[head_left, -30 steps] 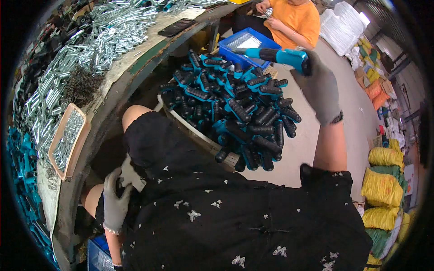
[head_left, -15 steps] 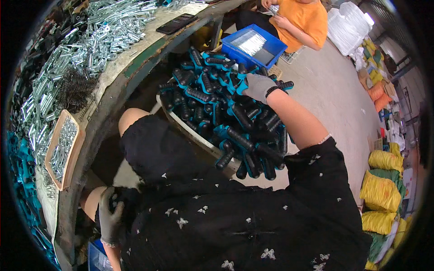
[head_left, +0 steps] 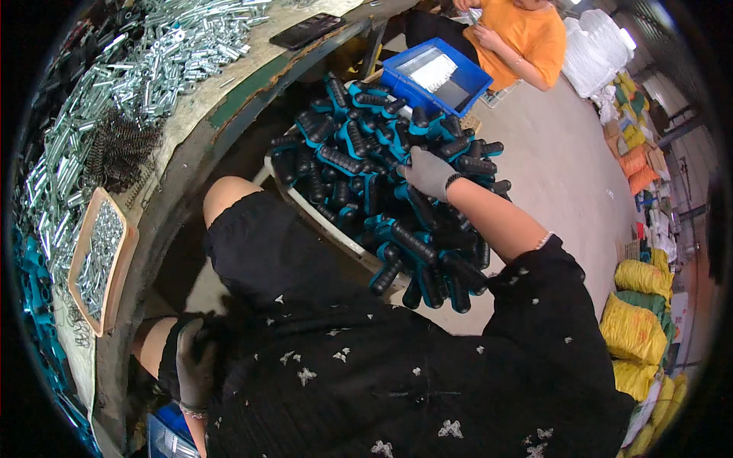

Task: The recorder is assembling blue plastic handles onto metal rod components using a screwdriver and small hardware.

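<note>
A heap of black-and-teal grip handles (head_left: 343, 158) fills a pale-rimmed tub (head_left: 336, 233) in front of me. My right hand (head_left: 429, 174), in a grey glove, reaches into the right side of the heap. Its fingers are bent together, with the tips down among the handles; whether one is between them is hidden. My left hand (head_left: 195, 366), gloved too, lies against my dark shorts by the left knee. Its thumb and fingers are apart, and I see nothing in it.
The workbench (head_left: 179, 164) at left carries metal pins (head_left: 164, 65), dark springs (head_left: 126, 149), a tray of small parts (head_left: 103, 256) and a phone (head_left: 307, 30). A blue bin (head_left: 437, 76) stands behind the heap, near a person in orange (head_left: 527, 42). Yellow sacks (head_left: 634, 328) line the right.
My right hand has moved a little nearer and left over the heap, down from the handles at its back edge. My left hand stays by the knee. The view has shifted slightly.
</note>
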The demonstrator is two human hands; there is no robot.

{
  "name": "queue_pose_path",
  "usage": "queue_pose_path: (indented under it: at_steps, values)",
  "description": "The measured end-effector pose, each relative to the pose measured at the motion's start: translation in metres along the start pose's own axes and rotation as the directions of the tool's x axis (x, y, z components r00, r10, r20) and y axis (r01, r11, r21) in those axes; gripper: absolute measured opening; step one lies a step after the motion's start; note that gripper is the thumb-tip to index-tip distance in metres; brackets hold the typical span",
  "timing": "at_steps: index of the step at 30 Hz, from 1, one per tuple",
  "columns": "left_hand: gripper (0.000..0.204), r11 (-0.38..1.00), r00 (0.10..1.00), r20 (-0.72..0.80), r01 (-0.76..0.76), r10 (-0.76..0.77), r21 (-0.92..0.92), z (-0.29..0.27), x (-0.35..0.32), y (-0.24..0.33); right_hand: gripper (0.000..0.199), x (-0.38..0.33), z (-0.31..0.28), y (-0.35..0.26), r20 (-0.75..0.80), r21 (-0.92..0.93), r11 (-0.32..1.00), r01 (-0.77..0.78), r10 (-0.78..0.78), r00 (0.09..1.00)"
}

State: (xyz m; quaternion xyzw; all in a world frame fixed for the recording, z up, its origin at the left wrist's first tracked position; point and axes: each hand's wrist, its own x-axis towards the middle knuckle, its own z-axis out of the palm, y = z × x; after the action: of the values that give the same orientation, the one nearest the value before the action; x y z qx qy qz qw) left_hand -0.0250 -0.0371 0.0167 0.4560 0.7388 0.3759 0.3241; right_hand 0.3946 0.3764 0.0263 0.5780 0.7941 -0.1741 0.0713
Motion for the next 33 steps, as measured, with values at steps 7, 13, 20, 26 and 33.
queue_pose_path:
  at_steps: [7, 13, 20, 26, 33]
  values:
    - [0.036, 0.993, 0.995, 0.045, -0.081, 0.085, -0.088, 0.01, 0.002, 0.009, 0.052, -0.02, 0.024, -0.031, 0.051, 0.163, 0.987, 0.014, -0.023, 0.998]
    - [0.038, 0.995, 0.996, -0.031, -0.084, 0.085, 0.056, 0.002, -0.008, 0.01, 0.054, 0.001, 0.01, -0.04, -0.06, -0.049, 0.999, -0.007, 0.004, 0.998]
    - [0.036, 0.992, 0.996, -0.075, -0.058, 0.05, -0.114, -0.005, -0.025, 0.017, 0.057, 0.063, -0.021, 0.01, 0.143, 0.086, 0.982, -0.17, 0.157, 0.977]
    - [0.032, 0.996, 0.99, -0.143, -0.013, 0.0, -0.091, -0.012, -0.038, 0.005, 0.052, 0.033, -0.024, 0.0, 0.06, -0.258, 0.949, 0.181, -0.171, 0.983]
    - [0.034, 0.993, 0.983, -0.178, 0.011, -0.032, -0.12, -0.01, -0.039, -0.015, 0.043, 0.011, 0.002, -0.027, 0.099, -0.471, 0.863, 0.183, -0.154, 0.983]
